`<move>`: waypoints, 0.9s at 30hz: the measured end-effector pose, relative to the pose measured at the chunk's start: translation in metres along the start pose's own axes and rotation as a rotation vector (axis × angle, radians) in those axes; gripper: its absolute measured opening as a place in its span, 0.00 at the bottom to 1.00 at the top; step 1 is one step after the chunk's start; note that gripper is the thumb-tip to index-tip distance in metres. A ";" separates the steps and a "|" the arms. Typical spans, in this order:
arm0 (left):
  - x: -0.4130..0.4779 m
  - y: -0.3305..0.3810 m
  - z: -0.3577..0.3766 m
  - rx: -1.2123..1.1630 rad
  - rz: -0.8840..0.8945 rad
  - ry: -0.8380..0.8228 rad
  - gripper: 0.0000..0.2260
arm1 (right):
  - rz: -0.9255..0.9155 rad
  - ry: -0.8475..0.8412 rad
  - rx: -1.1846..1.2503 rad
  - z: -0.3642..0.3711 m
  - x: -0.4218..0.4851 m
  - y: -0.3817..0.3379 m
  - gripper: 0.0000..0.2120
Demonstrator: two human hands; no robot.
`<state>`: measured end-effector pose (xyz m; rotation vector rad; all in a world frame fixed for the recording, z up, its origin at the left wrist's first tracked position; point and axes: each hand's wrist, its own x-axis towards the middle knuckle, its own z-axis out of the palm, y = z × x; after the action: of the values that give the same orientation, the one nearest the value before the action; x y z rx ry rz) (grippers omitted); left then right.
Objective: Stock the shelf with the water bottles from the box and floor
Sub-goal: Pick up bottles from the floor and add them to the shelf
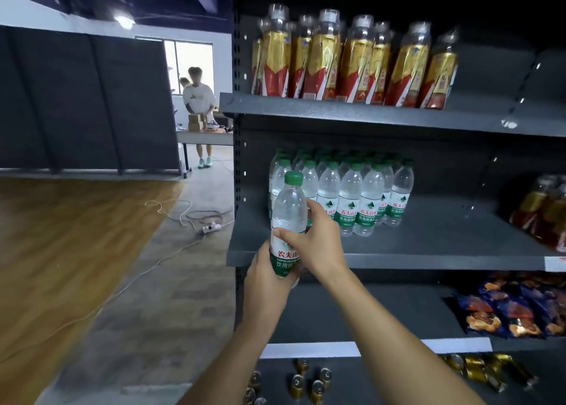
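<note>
Both of my hands are on one water bottle (289, 208), which I hold upright, green cap on top, just in front of the left end of the middle shelf (428, 245). My left hand (265, 277) grips it low, curled round the green label near the base. My right hand (318, 239) grips it higher, thumb across the clear body and fingers (313, 204) wrapped round the far side. The bottle's long axis is vertical, matching the stocked water bottles (349, 196) standing in rows just behind it and to its right. As I judge it, the next move is forward and rightward onto the dark board beside those rows. My right hand is the nearer one for that, so my left would have to let go first. Further right on this shelf stand amber bottles (545, 211). Gold-and-red bottles (352, 64) fill the shelf above, snack packets (514, 312) lie on the one below, and cans (306, 383) sit lowest. No box is in view.
</note>
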<state>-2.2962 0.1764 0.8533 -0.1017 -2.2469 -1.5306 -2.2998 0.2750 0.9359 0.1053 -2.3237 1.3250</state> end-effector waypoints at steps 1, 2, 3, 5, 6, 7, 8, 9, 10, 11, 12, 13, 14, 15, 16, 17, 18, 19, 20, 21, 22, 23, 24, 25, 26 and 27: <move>0.007 -0.001 0.004 0.004 -0.001 0.019 0.26 | 0.003 0.001 -0.004 0.002 0.009 0.003 0.31; 0.013 -0.001 0.009 0.013 -0.007 0.036 0.26 | 0.004 0.006 -0.011 0.004 0.018 0.006 0.31; 0.019 -0.003 0.013 0.019 -0.005 0.053 0.26 | 0.007 0.010 -0.018 0.007 0.027 0.008 0.32; 0.031 -0.005 0.022 0.019 -0.003 0.084 0.26 | 0.010 0.008 -0.013 0.010 0.044 0.014 0.34; 0.036 -0.006 0.026 0.018 -0.006 0.092 0.26 | 0.008 0.005 -0.010 0.011 0.052 0.016 0.35; 0.042 -0.009 0.030 0.019 -0.007 0.096 0.26 | 0.003 0.004 -0.014 0.011 0.060 0.018 0.36; 0.047 -0.011 0.034 0.025 -0.009 0.096 0.26 | 0.002 0.004 -0.023 0.011 0.067 0.020 0.36; 0.052 -0.014 0.038 0.032 -0.007 0.099 0.26 | 0.001 0.003 -0.028 0.011 0.074 0.023 0.37; 0.055 -0.017 0.041 0.036 -0.006 0.102 0.26 | 0.002 0.004 -0.031 0.012 0.078 0.024 0.37; 0.059 -0.020 0.043 0.039 -0.001 0.107 0.25 | 0.005 0.008 -0.030 0.013 0.084 0.027 0.38; 0.064 -0.023 0.046 0.044 0.000 0.107 0.25 | 0.006 0.010 -0.028 0.015 0.090 0.030 0.38; 0.068 -0.025 0.047 0.050 -0.001 0.105 0.25 | 0.009 0.009 -0.026 0.017 0.096 0.033 0.39; 0.072 -0.027 0.049 0.059 -0.009 0.102 0.25 | 0.012 0.006 -0.025 0.019 0.101 0.035 0.39; 0.076 -0.030 0.051 0.068 -0.017 0.099 0.25 | 0.016 0.002 -0.026 0.022 0.106 0.038 0.40; 0.080 -0.033 0.052 0.079 -0.030 0.096 0.26 | 0.020 -0.003 -0.031 0.025 0.110 0.040 0.40; 0.083 -0.036 0.054 0.091 -0.040 0.095 0.26 | 0.024 -0.008 -0.037 0.028 0.113 0.043 0.40; 0.085 -0.039 0.055 0.103 -0.048 0.095 0.26 | 0.024 -0.012 -0.042 0.031 0.115 0.045 0.40; 0.087 -0.042 0.056 0.112 -0.052 0.094 0.26 | 0.027 -0.015 -0.047 0.035 0.117 0.048 0.40; 0.088 -0.044 0.057 0.118 -0.058 0.093 0.26 | 0.034 -0.017 -0.050 0.038 0.118 0.051 0.40; 0.089 -0.047 0.058 0.124 -0.061 0.093 0.26 | 0.042 -0.018 -0.052 0.041 0.119 0.054 0.39; 0.090 -0.048 0.059 0.128 -0.062 0.091 0.26 | 0.048 -0.018 -0.053 0.044 0.120 0.057 0.39; 0.090 -0.050 0.059 0.131 -0.061 0.088 0.25 | 0.052 -0.018 -0.055 0.047 0.121 0.060 0.38; 0.090 -0.051 0.060 0.134 -0.059 0.085 0.25 | 0.054 -0.016 -0.059 0.049 0.122 0.062 0.38; 0.091 -0.052 0.060 0.135 -0.058 0.080 0.25 | 0.056 -0.015 -0.063 0.050 0.123 0.064 0.38; 0.092 -0.053 0.061 0.135 -0.062 0.074 0.25 | 0.060 -0.015 -0.067 0.051 0.123 0.066 0.38; 0.092 -0.054 0.061 0.135 -0.064 0.069 0.25 | 0.063 -0.015 -0.068 0.052 0.124 0.068 0.38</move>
<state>-2.4138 0.1948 0.8226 0.0620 -2.3104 -1.3876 -2.4481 0.2870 0.9124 0.0208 -2.3994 1.2772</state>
